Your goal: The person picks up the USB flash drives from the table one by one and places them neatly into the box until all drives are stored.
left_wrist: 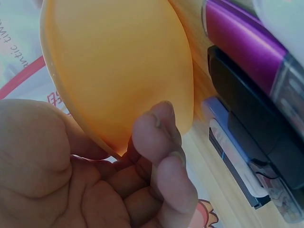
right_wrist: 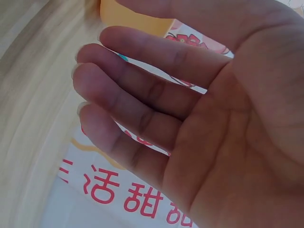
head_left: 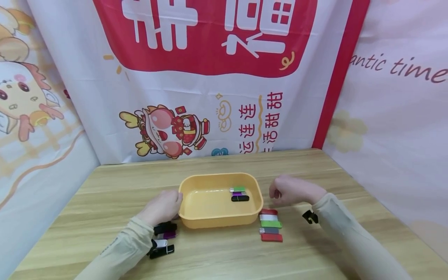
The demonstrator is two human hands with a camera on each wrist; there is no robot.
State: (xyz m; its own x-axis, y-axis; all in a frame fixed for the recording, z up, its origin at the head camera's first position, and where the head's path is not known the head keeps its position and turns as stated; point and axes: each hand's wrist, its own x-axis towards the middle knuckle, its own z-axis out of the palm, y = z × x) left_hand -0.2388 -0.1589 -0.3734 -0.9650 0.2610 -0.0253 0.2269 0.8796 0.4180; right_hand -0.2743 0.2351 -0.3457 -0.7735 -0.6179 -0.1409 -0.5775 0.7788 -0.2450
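My left hand pinches the left rim of a yellow plastic basin. In the left wrist view its thumb lies over the rim and the fingers curl against the outer wall. Inside the basin, toward the right, lie a green USB stick, a purple one and a black one. Just off the basin's right end hovers my right hand, its fingers loosely bent and the palm bare in the right wrist view.
In front of the basin's right corner, several USB sticks form a column, with a red one nearest. More sticks, including a purple one and a black one, lie beside my left wrist. A printed cloth hangs behind the wooden table.
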